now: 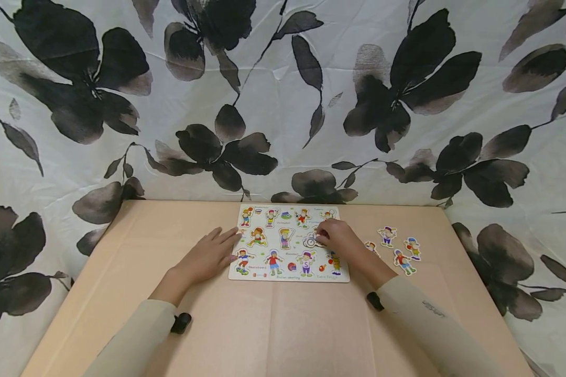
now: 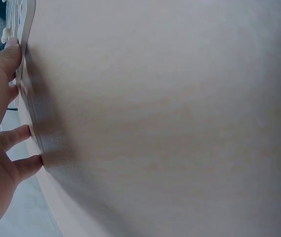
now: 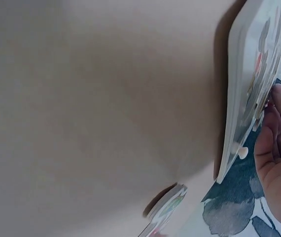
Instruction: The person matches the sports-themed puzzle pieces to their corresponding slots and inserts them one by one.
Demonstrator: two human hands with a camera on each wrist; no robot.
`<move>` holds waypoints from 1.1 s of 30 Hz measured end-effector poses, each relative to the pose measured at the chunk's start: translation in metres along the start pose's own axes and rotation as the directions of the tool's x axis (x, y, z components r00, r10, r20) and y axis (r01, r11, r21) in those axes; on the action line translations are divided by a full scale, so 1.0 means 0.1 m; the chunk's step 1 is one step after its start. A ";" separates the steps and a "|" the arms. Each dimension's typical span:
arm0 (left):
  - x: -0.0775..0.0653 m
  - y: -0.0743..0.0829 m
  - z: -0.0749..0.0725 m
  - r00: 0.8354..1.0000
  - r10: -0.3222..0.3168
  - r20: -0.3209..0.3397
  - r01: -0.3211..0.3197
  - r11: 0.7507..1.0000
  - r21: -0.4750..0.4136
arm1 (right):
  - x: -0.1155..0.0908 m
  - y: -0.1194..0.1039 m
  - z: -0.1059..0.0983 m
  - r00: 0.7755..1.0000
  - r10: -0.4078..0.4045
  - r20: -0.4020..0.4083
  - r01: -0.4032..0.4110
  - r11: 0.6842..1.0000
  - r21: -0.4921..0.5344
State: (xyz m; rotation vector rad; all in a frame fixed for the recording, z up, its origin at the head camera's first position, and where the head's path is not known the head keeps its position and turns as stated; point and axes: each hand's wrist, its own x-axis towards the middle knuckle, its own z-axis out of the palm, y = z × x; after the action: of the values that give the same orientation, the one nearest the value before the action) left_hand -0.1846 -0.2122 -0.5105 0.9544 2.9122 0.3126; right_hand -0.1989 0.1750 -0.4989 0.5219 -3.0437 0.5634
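A white puzzle board [image 1: 280, 260] with pictures of children playing sports lies flat at the table's far edge. Its pieces carry small knobs [image 3: 243, 152]. My left hand [image 1: 210, 253] rests at the board's left edge with spread fingers; the thumb touches the rim and other fingertips touch the table. At the right side of the board, my right hand [image 1: 338, 236] pinches a puzzle piece between thumb and fingers, low against the surface. The hand mostly covers that piece, beside a wheel-like picture [image 1: 309, 240]. Whether it sits fully in its slot I cannot tell.
Right of the board lie several loose pieces: a child in a purple top [image 1: 387, 236], one in red and blue [image 1: 404, 262], another [image 1: 412, 248] beside them, and one [image 1: 371, 247] partly behind the right wrist. A floral cloth [image 1: 273, 94] hangs behind the table [image 1: 311, 330].
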 end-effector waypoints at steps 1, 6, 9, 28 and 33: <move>0.00 0.00 0.00 1.000 -0.004 0.004 0.004 1.000 -0.005 | 0.01 -0.01 0.01 1.000 0.003 0.007 -0.003 1.000 -0.005; 0.01 -0.01 0.00 1.000 -0.003 0.010 0.003 1.000 0.001 | 0.06 -0.03 0.03 1.000 0.001 0.032 0.000 1.000 -0.009; 0.01 -0.01 0.00 1.000 -0.006 0.012 0.006 1.000 0.002 | 0.08 -0.04 0.06 0.999 -0.008 0.032 0.009 1.000 -0.015; 0.02 -0.02 0.00 1.000 -0.004 0.014 0.004 1.000 0.009 | 0.01 -0.04 -0.07 0.998 0.053 0.031 -0.055 0.997 0.056; 0.01 -0.03 0.01 1.000 -0.001 0.013 0.001 1.000 0.008 | -0.11 0.06 -0.18 0.998 0.060 0.019 -0.062 0.993 0.097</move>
State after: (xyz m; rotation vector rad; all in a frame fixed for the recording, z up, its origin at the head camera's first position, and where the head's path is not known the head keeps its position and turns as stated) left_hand -0.1872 -0.2132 -0.5115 0.9521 2.9041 0.2944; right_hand -0.1912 0.1903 -0.4846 0.4383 -3.0690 0.7161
